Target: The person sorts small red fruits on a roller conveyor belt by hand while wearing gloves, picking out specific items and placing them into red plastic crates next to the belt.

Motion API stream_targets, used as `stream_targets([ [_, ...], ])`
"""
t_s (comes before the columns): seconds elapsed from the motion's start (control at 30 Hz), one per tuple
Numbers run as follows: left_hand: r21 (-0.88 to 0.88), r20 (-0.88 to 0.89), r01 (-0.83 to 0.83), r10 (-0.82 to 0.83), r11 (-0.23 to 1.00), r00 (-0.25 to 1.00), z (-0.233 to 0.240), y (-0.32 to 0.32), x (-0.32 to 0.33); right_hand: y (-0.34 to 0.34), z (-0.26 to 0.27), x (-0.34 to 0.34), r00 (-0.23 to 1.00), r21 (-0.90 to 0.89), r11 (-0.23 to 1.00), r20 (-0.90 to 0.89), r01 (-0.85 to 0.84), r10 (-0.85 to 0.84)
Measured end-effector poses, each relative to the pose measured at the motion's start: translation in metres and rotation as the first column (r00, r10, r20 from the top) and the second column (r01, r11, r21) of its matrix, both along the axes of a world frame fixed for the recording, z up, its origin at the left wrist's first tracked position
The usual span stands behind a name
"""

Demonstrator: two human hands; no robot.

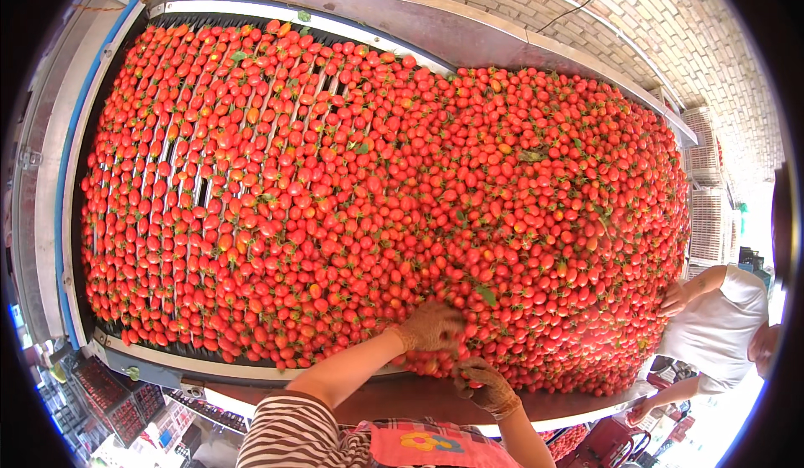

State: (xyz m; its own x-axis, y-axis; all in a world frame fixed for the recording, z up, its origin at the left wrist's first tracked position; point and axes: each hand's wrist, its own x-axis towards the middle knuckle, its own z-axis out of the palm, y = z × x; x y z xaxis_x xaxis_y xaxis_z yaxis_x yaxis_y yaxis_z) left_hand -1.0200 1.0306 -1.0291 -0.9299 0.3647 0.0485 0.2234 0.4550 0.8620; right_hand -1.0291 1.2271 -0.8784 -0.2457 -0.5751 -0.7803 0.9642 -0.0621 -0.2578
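Small oval cherry tomatoes [534,217], many with green stems, cover the sorting machine's bed in front of me. My left hand [432,327], in a brown knit glove, reaches over the near side of the heap. Its fingers are blurred and touch the tomatoes; whether they grip any cannot be told. Closer to me, at the bed's near edge, my right hand [488,389] wears a matching glove. Its fingers curl around red fruit with a bit of green. A loose green leaf [485,295] lies on the heap beyond my hands.
Metal rollers [207,188] carry thinner rows of tomatoes at left, beside a blue rail [88,104]. A steel side wall [402,22] bounds the far side. At right, a person in a white shirt [716,317] has a hand at the heap's end, near stacked crates [706,223].
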Motion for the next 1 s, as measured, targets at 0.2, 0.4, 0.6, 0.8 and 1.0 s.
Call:
stream_targets([
  [0.2,-0.413,-0.438,-0.621,0.452,0.666,0.777,0.044,-0.203,-0.122,0.032,0.005,0.011,0.987,0.088,0.983,-0.004,0.162,-0.162],
  [0.4,-0.854,-0.193,-0.442,0.62,0.276,0.76,0.038,-0.343,-0.249,0.022,-0.01,0.008,0.987,0.175,0.971,-0.031,0.161,-0.158],
  [0.6,-0.854,-0.058,-0.425,0.756,0.3,0.652,0.027,-0.363,-0.265,0.02,-0.027,-0.009,0.981,0.073,0.979,-0.061,0.191,-0.187],
  [0.8,-0.94,-0.14,-0.292,0.579,0.178,0.803,0.023,-0.35,-0.252,0.021,-0.03,-0.012,0.971,0.135,0.965,-0.118,0.225,-0.21],
  [1.0,-0.919,-0.253,-0.369,0.511,0.139,0.822,0.024,-0.356,-0.229,0.013,-0.039,-0.007,0.984,0.21,0.965,-0.11,0.159,-0.139],
])
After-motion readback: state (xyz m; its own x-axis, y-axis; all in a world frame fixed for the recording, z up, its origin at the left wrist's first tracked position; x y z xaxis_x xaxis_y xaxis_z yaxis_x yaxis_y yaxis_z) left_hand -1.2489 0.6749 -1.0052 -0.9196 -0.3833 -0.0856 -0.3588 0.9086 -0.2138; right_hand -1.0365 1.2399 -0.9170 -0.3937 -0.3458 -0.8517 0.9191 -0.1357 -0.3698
